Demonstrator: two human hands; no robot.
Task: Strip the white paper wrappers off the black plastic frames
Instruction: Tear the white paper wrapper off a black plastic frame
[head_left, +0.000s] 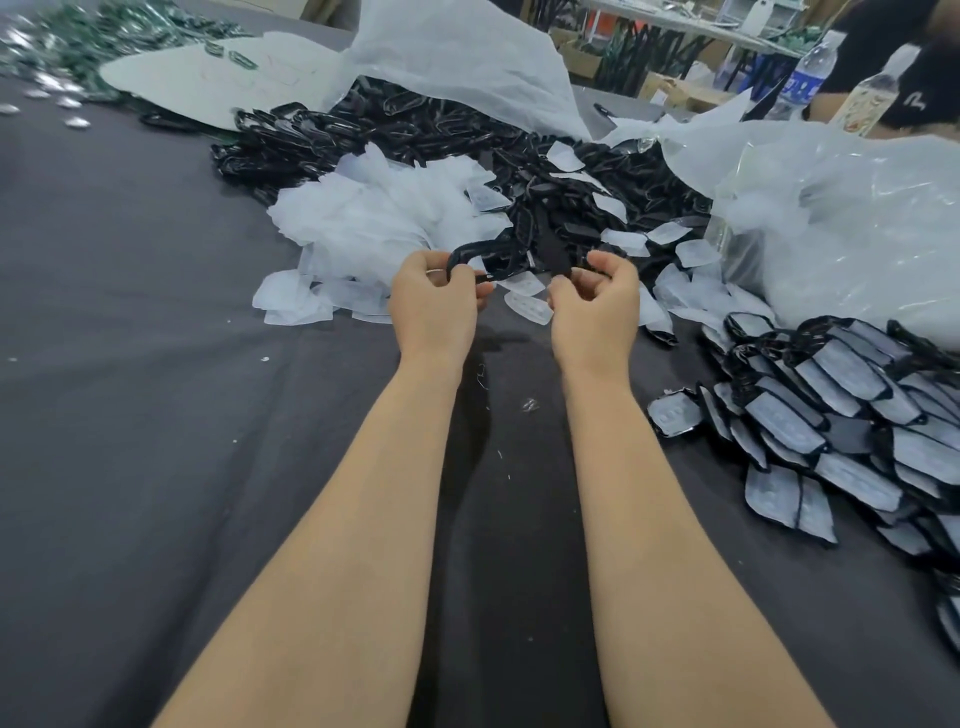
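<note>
Forearms (363, 493) reach forward, left hand (434, 299) pinching a bare frame (485, 255), right hand (595, 299) curled with unclear hold; bare frames (395, 132) and wrappers (374, 218) are heaped, wrapped frames (831, 415) remain right.

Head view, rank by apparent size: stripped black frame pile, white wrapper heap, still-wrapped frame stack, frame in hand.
1. stripped black frame pile
2-3. white wrapper heap and still-wrapped frame stack: they look alike. The stack is nearer and cut off by the picture's edge, so they are not ranked.
4. held frame
</note>
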